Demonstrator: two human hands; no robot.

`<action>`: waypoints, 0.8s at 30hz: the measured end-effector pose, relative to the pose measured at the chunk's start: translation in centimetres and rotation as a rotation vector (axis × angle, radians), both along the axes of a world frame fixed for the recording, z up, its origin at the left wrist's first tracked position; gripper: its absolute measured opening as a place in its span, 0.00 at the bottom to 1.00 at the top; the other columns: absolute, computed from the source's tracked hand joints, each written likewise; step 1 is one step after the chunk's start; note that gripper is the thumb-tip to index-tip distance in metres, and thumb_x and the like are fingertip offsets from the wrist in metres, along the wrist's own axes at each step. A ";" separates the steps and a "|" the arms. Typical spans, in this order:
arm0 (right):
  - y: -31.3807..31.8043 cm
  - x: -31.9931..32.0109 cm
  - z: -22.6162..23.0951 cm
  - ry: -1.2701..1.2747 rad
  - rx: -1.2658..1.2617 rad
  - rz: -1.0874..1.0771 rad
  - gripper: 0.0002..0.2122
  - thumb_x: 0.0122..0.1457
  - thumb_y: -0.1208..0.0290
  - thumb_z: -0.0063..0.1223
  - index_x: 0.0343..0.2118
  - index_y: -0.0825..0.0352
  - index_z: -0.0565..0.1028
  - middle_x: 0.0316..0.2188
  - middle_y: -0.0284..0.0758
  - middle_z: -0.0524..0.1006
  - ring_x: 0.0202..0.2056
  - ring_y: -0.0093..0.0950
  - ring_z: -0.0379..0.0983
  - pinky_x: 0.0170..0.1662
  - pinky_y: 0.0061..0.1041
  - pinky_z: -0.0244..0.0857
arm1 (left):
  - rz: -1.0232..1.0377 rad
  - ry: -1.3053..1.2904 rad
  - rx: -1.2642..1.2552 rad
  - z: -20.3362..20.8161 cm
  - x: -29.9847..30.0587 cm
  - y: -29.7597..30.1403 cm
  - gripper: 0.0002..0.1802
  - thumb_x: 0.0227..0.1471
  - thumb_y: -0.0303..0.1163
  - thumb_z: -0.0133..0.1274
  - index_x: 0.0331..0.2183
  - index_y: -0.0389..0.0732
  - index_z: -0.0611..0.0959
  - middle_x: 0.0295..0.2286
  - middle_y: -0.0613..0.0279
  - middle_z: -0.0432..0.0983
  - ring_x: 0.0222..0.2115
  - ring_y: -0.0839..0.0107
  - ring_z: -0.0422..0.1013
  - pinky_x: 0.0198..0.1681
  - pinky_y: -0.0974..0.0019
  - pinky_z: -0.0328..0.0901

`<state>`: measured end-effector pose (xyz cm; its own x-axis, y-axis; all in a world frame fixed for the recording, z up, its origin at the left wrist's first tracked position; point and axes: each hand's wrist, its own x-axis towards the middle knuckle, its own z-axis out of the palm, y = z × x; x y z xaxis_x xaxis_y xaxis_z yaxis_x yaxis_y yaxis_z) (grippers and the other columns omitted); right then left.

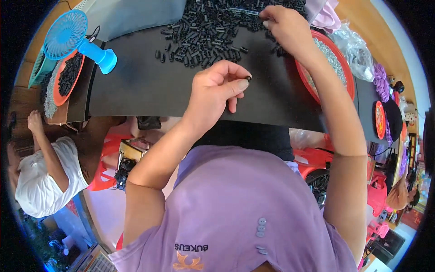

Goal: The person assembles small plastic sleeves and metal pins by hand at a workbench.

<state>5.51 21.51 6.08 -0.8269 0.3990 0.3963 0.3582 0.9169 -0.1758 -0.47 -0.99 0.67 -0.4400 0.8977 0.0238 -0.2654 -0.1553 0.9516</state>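
Note:
My left hand [213, 90] is raised over the near part of the dark table, thumb and forefinger pinched on a small black part [248, 78] that is mostly hidden by the fingertips. Farther off and to the right, my right hand [285, 28] is closed at the end of a slim, pale, rod-like tool [244, 11]; its exact kind is unclear. That tool lies over a broad heap of small black cylindrical parts [213, 36]. A few of these parts are spread out toward the near left of the heap.
A red basin [351, 86] of small silvery pieces sits beneath my right forearm. On the left stand a blue fan [106, 60] and an orange-red tray [58, 97] with black parts. Clear plastic bags [353, 50] lie at right. Another person in white [47, 177] sits at left.

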 end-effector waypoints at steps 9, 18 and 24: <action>2.1 -3.1 -3.0 -0.189 0.236 0.016 0.14 0.51 0.73 0.49 0.42 0.62 0.78 0.34 0.41 0.78 0.40 0.41 0.75 0.41 0.39 0.69 | 0.019 -0.009 0.047 -0.1 0.3 -0.2 0.06 0.53 0.21 0.51 0.36 0.33 0.78 0.24 0.65 0.71 0.18 0.82 0.63 0.19 0.78 0.61; 1.9 -0.4 0.1 -0.009 -0.520 0.050 0.06 0.50 0.81 0.54 0.33 0.74 0.76 0.19 0.32 0.74 0.23 0.21 0.69 0.28 0.22 0.63 | -0.060 0.067 0.011 -0.3 -0.1 -0.2 0.07 0.54 0.24 0.51 0.37 0.34 0.80 0.25 0.66 0.71 0.20 0.80 0.66 0.22 0.78 0.61; 2.5 0.6 -0.2 0.010 -0.641 0.026 0.07 0.49 0.81 0.54 0.32 0.74 0.77 0.19 0.34 0.75 0.25 0.24 0.71 0.29 0.28 0.65 | -0.058 0.130 0.034 -0.4 0.0 -0.2 0.06 0.51 0.21 0.52 0.34 0.36 0.79 0.25 0.68 0.71 0.18 0.83 0.63 0.20 0.78 0.61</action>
<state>6.12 24.01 5.89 -0.8369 0.5393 0.0932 0.3333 0.6373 -0.6948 -0.46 -1.16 0.32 -0.3791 0.9190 0.1080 -0.1493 -0.1759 0.9730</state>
